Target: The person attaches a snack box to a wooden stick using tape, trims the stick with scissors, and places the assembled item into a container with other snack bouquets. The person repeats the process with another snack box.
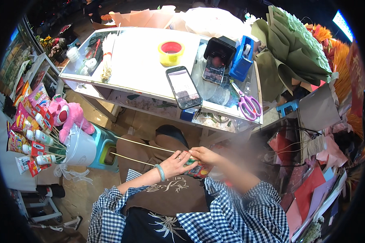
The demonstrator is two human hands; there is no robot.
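While the left hand [172, 164] lay closed over a colourful packet [200, 173] near the centre of the frame, the right hand [207, 155] pinched its upper edge, and two pale sticks [146, 144] ran out leftward. Whether packet and sticks were joined yet, I couldn't tell; that piece looked unfinished to me. Snacks on sticks [42, 139] stood in the white bucket [82, 146] at frame left, seemingly done, while a bundle of bare sticks [106, 56], upper left, lay unused on the counter [138, 52].

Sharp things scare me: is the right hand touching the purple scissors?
Apart. The head view shows the purple scissors on the table and a plain gap to the right hand.
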